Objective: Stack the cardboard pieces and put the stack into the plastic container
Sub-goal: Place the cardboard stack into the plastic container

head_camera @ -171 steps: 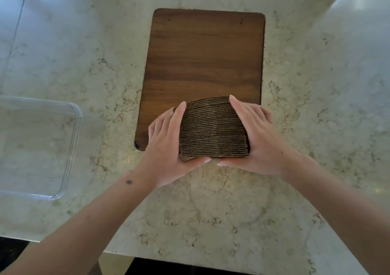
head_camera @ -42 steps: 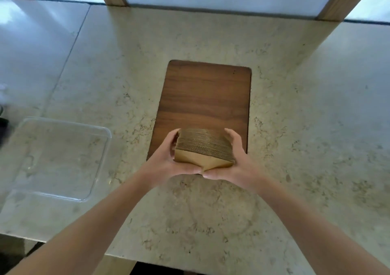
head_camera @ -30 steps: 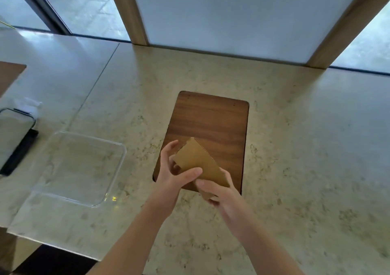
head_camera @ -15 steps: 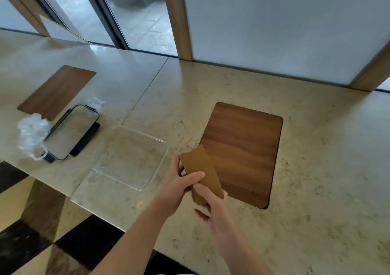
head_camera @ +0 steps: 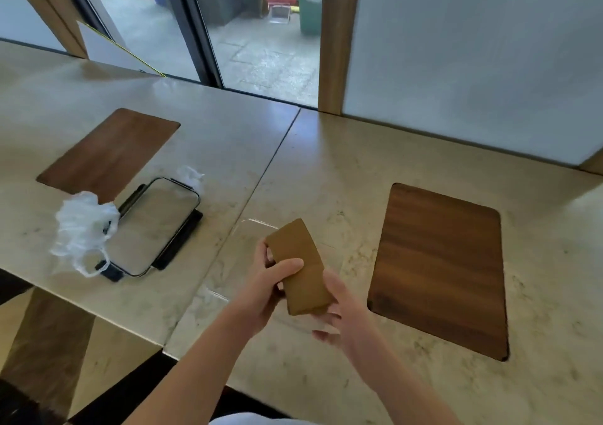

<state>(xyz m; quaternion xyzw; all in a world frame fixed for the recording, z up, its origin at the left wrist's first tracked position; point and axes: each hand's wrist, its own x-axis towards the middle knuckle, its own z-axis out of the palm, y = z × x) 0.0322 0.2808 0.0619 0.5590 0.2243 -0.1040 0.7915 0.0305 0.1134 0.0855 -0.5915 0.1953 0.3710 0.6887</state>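
While held: the cardboard stack (head_camera: 298, 266) sits between both hands above the plastic container (head_camera: 228, 261), tilted, its flat brown face turned up toward the camera.
Left fingers: those of the left hand (head_camera: 266, 286) are curled round the stack's near-left edge, thumb (head_camera: 287, 266) pressed across its top face — a firm grip.
Right fingers: those of the right hand (head_camera: 339, 307) are loosely spread under and beside the stack's lower right corner; they seem to support it more than clamp it, and I cannot tell how much contact there is underneath.
Stack: the pieces look gathered into one block; its edges are hidden from this angle, so how square it is cannot be judged.
Container: clear and hard to see, it lies on the stone counter (head_camera: 342, 170) directly beneath and to the left of the stack; nothing shows inside it.
Done: stacking appears finished, and the stack is lifted and brought over the container.
Left: lowering it in flat and letting go — not yet done.
Right of the container: a wooden inlay (head_camera: 440, 268), bare.
Left of the container: a phone (head_camera: 153, 225) on a dark stand, crumpled clear plastic (head_camera: 81, 225), and beyond them a second wooden inlay (head_camera: 107, 154).
Writing: none legible on the cardboard or container; a green bin (head_camera: 311, 0) outside the window bears a white symbol, too small to read.
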